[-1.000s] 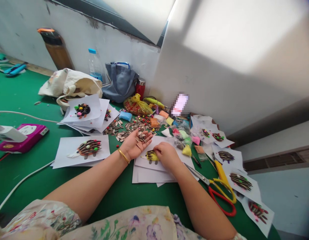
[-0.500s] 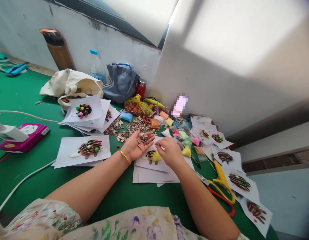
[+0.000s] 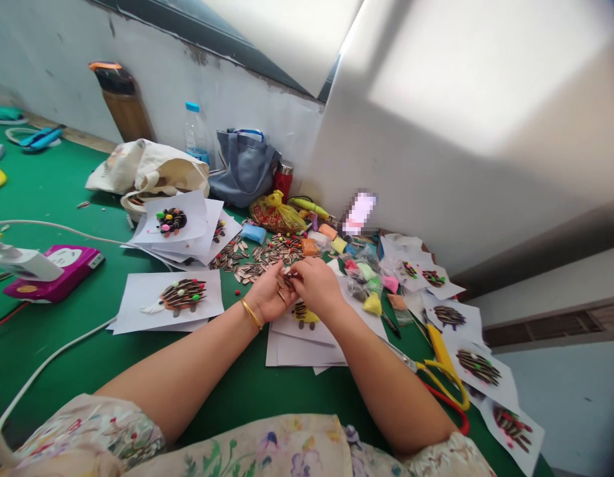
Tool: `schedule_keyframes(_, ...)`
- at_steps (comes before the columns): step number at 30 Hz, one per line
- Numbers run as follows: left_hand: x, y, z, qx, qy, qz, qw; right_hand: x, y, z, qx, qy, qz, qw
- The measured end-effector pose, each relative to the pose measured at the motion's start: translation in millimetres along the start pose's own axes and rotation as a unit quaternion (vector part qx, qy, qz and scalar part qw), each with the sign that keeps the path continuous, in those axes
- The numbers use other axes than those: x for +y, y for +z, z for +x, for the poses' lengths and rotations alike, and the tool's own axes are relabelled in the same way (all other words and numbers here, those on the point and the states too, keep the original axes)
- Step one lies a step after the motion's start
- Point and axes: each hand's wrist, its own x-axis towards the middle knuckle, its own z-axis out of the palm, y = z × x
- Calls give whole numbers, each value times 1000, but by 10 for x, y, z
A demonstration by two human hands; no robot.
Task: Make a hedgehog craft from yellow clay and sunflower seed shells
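My left hand (image 3: 271,296) is cupped palm up and holds a small heap of sunflower seeds (image 3: 285,281), partly covered by my other hand. The fingers of my right hand (image 3: 316,283) are pinched together over that palm, at a seed whose outline is mostly hidden. Beneath both hands lies a white sheet with a yellow clay hedgehog (image 3: 307,319), dark seeds standing as spines on its back. More loose sunflower seeds (image 3: 257,270) are spread on the green table just beyond.
Finished-looking hedgehog sheets lie left (image 3: 132,298) and along the right edge (image 3: 478,364). Scissors (image 3: 443,377) rest by my right forearm. Bagged coloured clay (image 3: 371,303) sits right of my hands. A purple box (image 3: 53,275) with a white cable is far left.
My right hand has moved left, from above the hedgehog sheet to the seeds in my left palm. My left hand stays cupped in nearly the same place.
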Motion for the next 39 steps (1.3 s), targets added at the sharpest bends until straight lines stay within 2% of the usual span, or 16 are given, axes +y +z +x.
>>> schedule_keyframes(9, 3, -42, 29, -19, 32, 39, 999, 85, -71, -50, 55, 66, 164, 983)
schedule_keyframes(12, 15, -33, 12, -3, 34, 42, 999, 198, -70, -24, 65, 83, 129, 986)
schedule_keyframes(16, 25, -26, 15, 11, 30, 40, 999, 272, -52, 4, 84, 55, 69, 993)
schedule_keyframes(21, 18, -25, 34, -18, 18, 12, 1000, 116, -17, 4, 25, 27, 31, 999)
schedule_keyframes(25, 16, -26, 32, -19, 16, 3, 1000, 17, 36, 25, -14, 21, -1, 1000)
schedule_keyframes(30, 23, -17, 23, -17, 13, 1, 1000, 16, 45, 53, 3, 9, 36, 999)
schedule_keyframes(35, 31, -3, 3, -26, 23, 13, 999, 106, -10, 79, 33, 39, 115, 992)
schedule_keyframes(39, 30, -19, 10, -25, 17, 22, 999, 221, -32, 98, 52, 76, 126, 988)
